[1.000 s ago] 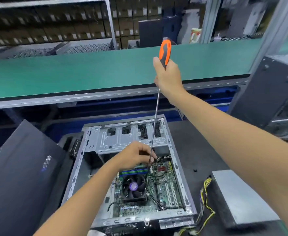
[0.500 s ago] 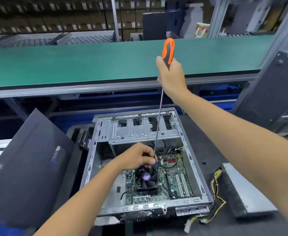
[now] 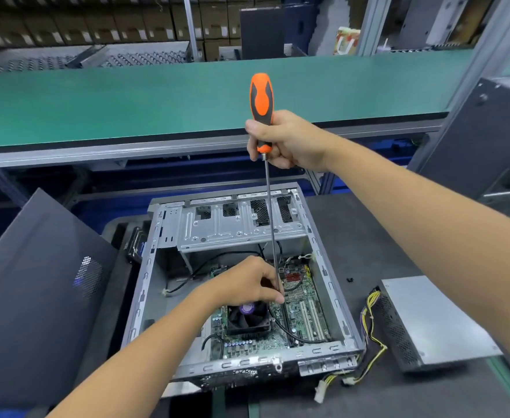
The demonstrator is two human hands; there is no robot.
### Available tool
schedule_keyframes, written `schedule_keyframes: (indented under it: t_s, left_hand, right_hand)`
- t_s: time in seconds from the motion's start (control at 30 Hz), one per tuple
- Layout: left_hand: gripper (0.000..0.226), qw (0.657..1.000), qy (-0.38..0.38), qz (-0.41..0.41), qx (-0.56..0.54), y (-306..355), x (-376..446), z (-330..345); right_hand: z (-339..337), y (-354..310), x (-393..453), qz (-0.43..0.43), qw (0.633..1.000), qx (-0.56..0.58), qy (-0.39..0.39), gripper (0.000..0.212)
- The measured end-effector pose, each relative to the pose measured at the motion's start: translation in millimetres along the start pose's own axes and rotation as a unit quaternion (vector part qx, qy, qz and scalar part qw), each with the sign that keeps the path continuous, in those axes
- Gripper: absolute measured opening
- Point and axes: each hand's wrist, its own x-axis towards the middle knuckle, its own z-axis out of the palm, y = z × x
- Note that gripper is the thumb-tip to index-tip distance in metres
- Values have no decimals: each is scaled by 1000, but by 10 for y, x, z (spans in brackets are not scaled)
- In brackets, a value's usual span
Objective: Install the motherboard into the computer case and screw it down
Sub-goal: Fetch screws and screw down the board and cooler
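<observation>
The right hand [image 3: 289, 140] is wrapped around the lower part of the orange-and-black handle of a long screwdriver [image 3: 261, 107], holding it nearly upright above the open computer case [image 3: 169, 297]. Its thin steel shaft runs down into the case to the left hand [image 3: 247, 285], whose curled fingers [image 3: 273, 294] pinch the shaft near its tip; the tip itself is hidden behind them. The motherboard [image 3: 305, 315] lies flat on the floor of the case, in its near right part, with a black CPU fan [image 3: 247, 319] on it just below the left hand and black cables looped across the board. A metal drive cage [image 3: 235, 227] spans the far end of the case. The case rests on the dark bench [image 3: 353, 236]. To its right, apart from it, lies a grey power supply [image 3: 437, 321] with yellow and black wires trailing toward the case's near corner. A dark side panel [image 3: 36, 282] leans at the left. A green conveyor belt [image 3: 127, 101] runs behind.
</observation>
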Motion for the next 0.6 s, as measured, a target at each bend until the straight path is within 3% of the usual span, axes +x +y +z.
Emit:
schedule_keyframes:
  t_s: [0.27,0.43,0.6]
  left_hand:
    - [12,999,-31,15,3,158,138,97]
    - [6,997,-61,22,34,193,203,205]
    - [9,996,-83,24,34,162,261,322]
  right_hand:
    - [-166,-181,-220,-29,989,-61,-134,23]
    - [-228,-251,-316,-35,981,-103,-163,48]
    - [-229,-287,-379,-47,978,-97,-179,38]
